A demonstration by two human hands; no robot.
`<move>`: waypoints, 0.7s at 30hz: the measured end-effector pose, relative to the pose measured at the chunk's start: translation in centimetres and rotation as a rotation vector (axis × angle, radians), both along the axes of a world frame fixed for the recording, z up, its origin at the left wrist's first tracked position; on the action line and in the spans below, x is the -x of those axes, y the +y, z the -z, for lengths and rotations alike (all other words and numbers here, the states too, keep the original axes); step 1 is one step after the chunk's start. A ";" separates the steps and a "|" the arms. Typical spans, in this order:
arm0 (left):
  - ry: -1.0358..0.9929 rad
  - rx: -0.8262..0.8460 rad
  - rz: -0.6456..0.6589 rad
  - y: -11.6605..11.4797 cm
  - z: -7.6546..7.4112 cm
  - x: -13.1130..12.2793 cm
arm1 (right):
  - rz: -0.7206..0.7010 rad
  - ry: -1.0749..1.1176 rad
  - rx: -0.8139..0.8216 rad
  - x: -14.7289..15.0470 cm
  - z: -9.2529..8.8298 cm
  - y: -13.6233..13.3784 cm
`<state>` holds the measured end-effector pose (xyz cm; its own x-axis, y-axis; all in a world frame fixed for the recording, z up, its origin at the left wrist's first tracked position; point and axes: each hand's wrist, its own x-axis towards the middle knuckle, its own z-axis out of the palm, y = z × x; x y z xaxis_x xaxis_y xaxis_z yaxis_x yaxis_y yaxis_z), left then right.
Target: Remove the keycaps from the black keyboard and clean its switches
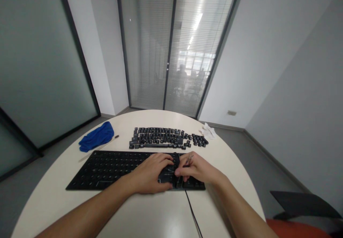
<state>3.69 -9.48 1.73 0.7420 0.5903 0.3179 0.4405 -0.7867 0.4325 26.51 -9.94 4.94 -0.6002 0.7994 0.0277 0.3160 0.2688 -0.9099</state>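
Note:
A black keyboard base (112, 166) with its keycaps off lies across the white table. My left hand (154, 173) rests on its right part, fingers apart, thumb near the front edge. Just to the right, my right hand (191, 166) is closed over the base, thumb and fingers pinched together; whatever is between them is too small to make out. A ring shows on that hand. Behind the base, loose black keycaps (158, 136) lie in rows, with a smaller group (199, 140) at their right end.
On the table (150, 216), a blue cloth (98, 137) and a thin brush (107, 142) lie at the left. Crumpled white tissue (209, 131) sits at the back right. A black cable (191, 209) runs toward the front edge. A red-seated chair (294, 229) stands at the lower right.

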 end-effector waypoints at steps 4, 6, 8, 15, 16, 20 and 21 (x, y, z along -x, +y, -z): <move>-0.002 0.000 0.001 0.0 0.0 0.0 | 0.039 0.081 0.109 -0.4 1.4 0.8; -0.003 0.006 0.006 0.0 -0.1 0.0 | 0.050 0.095 0.129 -0.5 1.8 1.1; -0.004 0.009 0.007 0.0 -0.1 0.0 | 0.048 0.095 0.131 -0.6 1.6 1.1; -0.024 0.025 0.019 -0.1 -0.3 -0.1 | -0.103 -0.146 -0.301 0.4 -1.2 -0.8; -0.026 0.027 0.020 -0.1 -0.4 -0.1 | -0.142 -0.181 -0.360 0.6 -1.5 -1.1; -0.025 0.027 0.022 -0.2 -0.7 -0.1 | -0.196 -0.283 -0.464 1.2 -2.1 -1.7; -0.023 0.026 0.019 -0.2 -0.7 -0.1 | -0.188 -0.301 -0.483 1.3 -2.1 -1.8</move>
